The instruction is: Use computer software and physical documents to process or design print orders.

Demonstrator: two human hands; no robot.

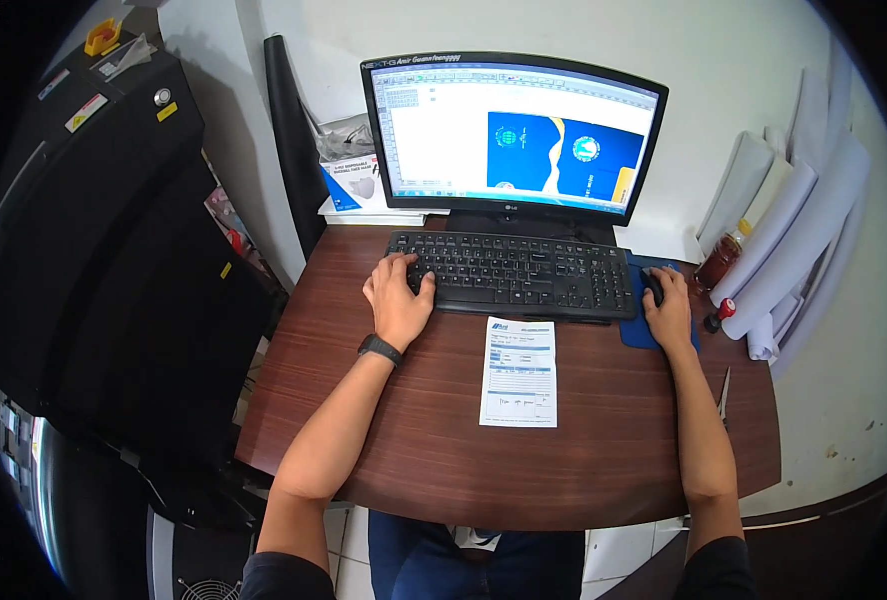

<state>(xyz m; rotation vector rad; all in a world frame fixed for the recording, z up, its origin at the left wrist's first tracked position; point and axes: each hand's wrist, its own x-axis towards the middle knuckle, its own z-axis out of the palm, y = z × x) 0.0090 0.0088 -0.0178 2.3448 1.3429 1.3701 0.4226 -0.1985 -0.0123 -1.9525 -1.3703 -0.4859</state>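
My left hand [398,300] rests on the left end of a black keyboard [514,272], its fingers spread over the keys and nothing held. Over a black computer mouse [653,287] on a blue mouse pad [639,328], my right hand [671,308] is curled. Behind the keyboard stands a black monitor [514,135], its screen showing a blue design with white and yellow parts in a program window. A printed paper form [519,375] lies flat on the desk between my forearms. A dark wristband [380,348] is on my left wrist.
The brown wooden desk [444,450] meets a wall. Paper rolls [784,215], a bottle of dark red liquid [724,258], a red-and-black stamp [721,315] and scissors [726,395] are at right. A face-mask box [356,185] stands left of the monitor; a large black machine [104,260] is further left.
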